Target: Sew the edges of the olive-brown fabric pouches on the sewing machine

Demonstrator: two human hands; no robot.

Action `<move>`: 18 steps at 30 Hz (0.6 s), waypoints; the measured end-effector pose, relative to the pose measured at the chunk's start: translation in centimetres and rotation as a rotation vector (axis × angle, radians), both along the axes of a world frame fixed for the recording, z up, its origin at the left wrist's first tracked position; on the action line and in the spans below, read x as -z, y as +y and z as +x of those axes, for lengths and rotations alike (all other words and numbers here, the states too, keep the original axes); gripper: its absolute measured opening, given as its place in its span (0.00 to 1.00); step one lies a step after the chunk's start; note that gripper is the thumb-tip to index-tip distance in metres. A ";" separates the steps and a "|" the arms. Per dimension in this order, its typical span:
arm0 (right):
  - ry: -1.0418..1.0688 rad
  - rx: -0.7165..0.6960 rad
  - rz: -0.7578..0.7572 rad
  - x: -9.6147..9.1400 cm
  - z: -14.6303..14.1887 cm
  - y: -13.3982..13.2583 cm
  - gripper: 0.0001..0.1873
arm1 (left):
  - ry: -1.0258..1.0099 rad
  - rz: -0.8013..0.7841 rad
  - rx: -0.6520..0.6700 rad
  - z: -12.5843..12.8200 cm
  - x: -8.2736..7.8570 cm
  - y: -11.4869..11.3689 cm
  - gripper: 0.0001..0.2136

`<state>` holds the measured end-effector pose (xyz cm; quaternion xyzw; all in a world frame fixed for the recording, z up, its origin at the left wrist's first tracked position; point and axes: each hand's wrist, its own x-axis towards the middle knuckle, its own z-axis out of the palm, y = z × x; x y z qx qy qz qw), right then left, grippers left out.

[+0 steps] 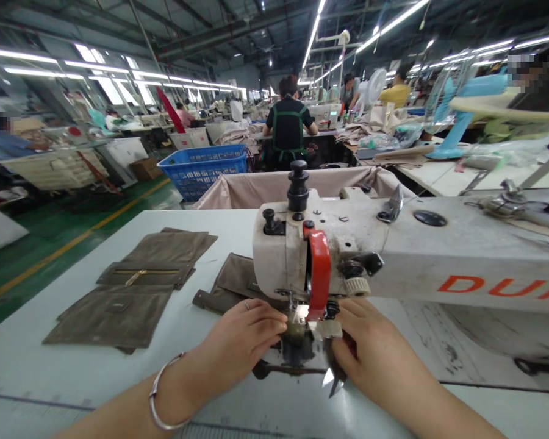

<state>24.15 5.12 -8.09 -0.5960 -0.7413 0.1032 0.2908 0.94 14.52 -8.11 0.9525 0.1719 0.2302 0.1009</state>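
Two hands flank the presser foot [318, 330] of the sewing machine [393, 256]: left hand [242, 341] palm-down, fingers loosely bent, gripping nothing visible; right hand [370, 353] curled, grip not determinable; olive fabric piece [231, 281] extends from between them, away past the left fingertips, nearer the left hand.

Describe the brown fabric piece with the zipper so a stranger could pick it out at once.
From the white sewing machine, look left across the pale table to the spread of olive-brown panels. The zippered panel lies in the middle of them; it alone shows a gold zipper line across it.
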 end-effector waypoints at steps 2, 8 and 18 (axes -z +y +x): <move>-0.035 0.012 -0.007 -0.3 -0.1 -0.1 0.09 | -0.032 -0.037 0.004 0.1 0.0 -0.2 0.08; -0.076 0.013 -0.090 0.0 0.0 0.3 0.04 | -0.049 -0.067 0.031 0.2 0.0 0.4 0.07; 0.081 -0.153 0.055 1.0 -1.1 -0.3 0.11 | -0.035 -0.118 0.025 1.1 -0.2 -0.5 0.06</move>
